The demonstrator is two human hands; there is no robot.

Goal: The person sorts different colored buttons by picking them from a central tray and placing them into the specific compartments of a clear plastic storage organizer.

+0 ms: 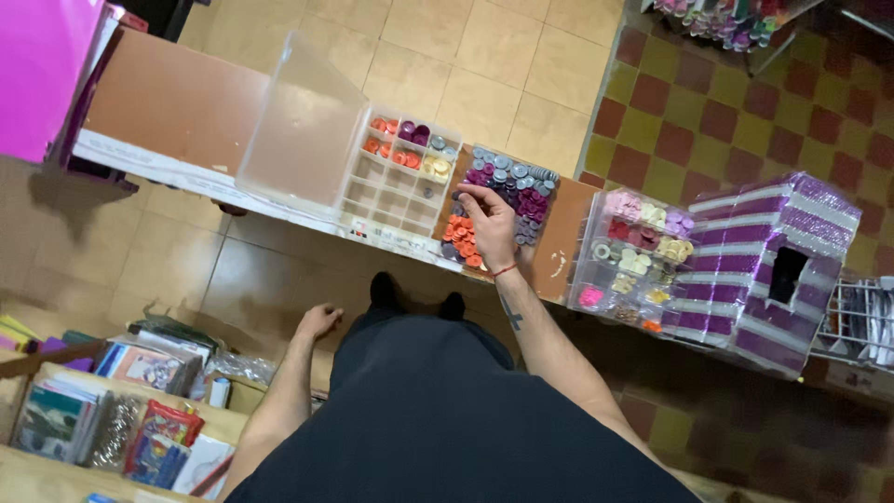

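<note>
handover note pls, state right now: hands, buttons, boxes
Right hand: on the loose button pile on the counter, fingertips pinching at grey buttons; whether the grip holds one cannot be told.
Left hand: hanging at the side, loosely closed, apparently empty.
Open box: left of the pile, clear lid up. Back-row compartments hold orange, purple, cream and grey buttons; most other compartments look empty.
Second box: right of the pile, filled with pastel pieces, beside a glittery purple striped box.
Done: a few compartments filled.
Left: the pile of orange, purple and grey buttons is unsorted.
</note>
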